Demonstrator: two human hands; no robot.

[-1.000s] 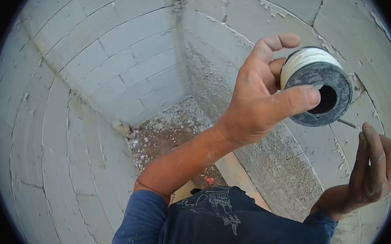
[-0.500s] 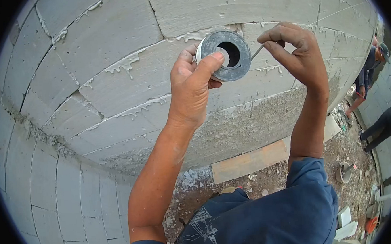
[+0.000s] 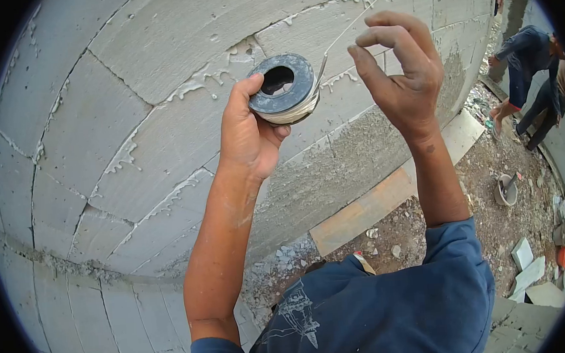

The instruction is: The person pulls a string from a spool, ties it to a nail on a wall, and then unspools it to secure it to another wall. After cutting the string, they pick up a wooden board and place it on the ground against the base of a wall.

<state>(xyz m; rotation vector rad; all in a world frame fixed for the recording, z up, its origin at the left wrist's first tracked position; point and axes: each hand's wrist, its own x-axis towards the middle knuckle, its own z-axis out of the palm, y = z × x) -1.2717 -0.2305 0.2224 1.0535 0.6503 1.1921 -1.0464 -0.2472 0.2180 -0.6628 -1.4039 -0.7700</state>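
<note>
Blockwork (image 3: 177, 44) is rising behind. Left hand (image 3: 244, 127) is pinching spool (image 3: 284, 102); right hand (image 3: 409, 72), loosely curled, is hovering just right of slanting rod (image 3: 322, 69).

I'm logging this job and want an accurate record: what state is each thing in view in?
Left hand: gripping the spool.
Spool: tilted, hollow end showing.
Cord: partly wound on, one strand stretching toward the upper right.
Thin rod: against the spool's side, apart from the right hand.
Right hand: open, fingers bent, apparently empty.
Bucket: on the ground, a handle sticking out.
</note>
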